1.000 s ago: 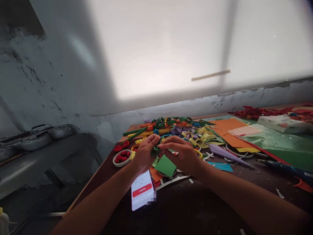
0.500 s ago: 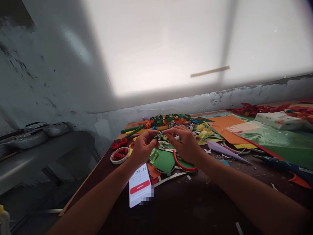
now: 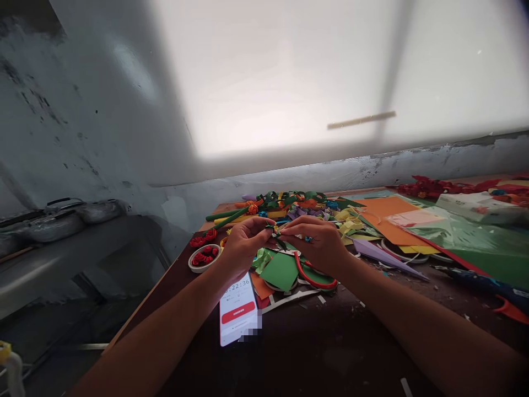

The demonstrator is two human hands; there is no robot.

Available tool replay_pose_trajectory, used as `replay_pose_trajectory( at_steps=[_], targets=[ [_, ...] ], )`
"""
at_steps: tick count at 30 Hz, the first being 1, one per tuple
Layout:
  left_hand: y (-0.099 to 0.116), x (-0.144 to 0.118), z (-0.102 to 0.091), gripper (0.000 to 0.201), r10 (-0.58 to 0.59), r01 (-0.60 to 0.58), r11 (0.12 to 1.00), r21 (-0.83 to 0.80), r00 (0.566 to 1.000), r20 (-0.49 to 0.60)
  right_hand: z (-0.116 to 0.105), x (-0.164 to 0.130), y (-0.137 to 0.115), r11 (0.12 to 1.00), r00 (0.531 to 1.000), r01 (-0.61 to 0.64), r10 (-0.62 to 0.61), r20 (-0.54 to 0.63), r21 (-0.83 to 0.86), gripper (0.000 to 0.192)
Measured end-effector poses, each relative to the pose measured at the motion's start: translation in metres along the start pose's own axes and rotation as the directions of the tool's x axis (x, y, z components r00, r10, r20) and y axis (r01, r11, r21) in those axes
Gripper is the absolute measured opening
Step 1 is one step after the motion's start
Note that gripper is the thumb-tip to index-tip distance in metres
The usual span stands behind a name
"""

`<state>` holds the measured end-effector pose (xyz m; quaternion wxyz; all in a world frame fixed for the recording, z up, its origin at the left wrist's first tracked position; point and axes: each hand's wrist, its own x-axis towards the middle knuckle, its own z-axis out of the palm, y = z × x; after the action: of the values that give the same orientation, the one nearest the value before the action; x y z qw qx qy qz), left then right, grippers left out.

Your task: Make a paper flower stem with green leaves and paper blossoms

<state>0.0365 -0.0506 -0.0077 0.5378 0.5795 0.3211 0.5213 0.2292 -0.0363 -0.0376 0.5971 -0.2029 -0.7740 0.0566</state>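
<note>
Both our left hand (image 3: 243, 243) and our right hand (image 3: 317, 242) pinch a small green paper piece (image 3: 274, 230) at the frame's centre. Just below it, we see a flat green sheet (image 3: 281, 271) and a curved red handle (image 3: 322, 285); at lower centre, a phone (image 3: 238, 325) lies on our bench (image 3: 306, 353).

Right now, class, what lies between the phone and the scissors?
In the head view, orange paper, red paper, green paper and a white strip lie between the phone and the scissors.
</note>
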Motion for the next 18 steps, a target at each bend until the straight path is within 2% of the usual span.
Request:
replay_pose_trajectory(
  at_steps=[3, 6, 10, 18],
  targets=[
    [0.0026, -0.0027, 0.0042, 0.034, -0.025, 0.026, 0.998, -0.05, 1.0, 0.009, -0.0027, 0.0013, -0.0039, 0.99, 0.991, 0.12, -0.124, -0.058, -0.078, 0.009],
    [0.0023, -0.0028, 0.0054, 0.035, -0.029, 0.028, 0.996, -0.082, 1.0, -0.01, -0.0057, 0.0024, -0.0075, 0.969, 0.98, 0.19, -0.197, -0.033, -0.161, 0.011],
    [-0.001, -0.0016, 0.004, 0.038, -0.005, 0.005, 0.997, -0.072, 1.0, -0.005, -0.0047, 0.0006, -0.0082, 0.984, 0.989, 0.145, -0.146, 0.004, -0.107, 0.014],
    [-0.0009, -0.0049, 0.0035, 0.04, 0.13, -0.13, 0.991, 0.001, 0.991, 0.037, -0.0048, 0.0017, -0.0067, 0.997, 0.998, 0.07, -0.07, -0.012, 0.016, 0.015]
  ],
)
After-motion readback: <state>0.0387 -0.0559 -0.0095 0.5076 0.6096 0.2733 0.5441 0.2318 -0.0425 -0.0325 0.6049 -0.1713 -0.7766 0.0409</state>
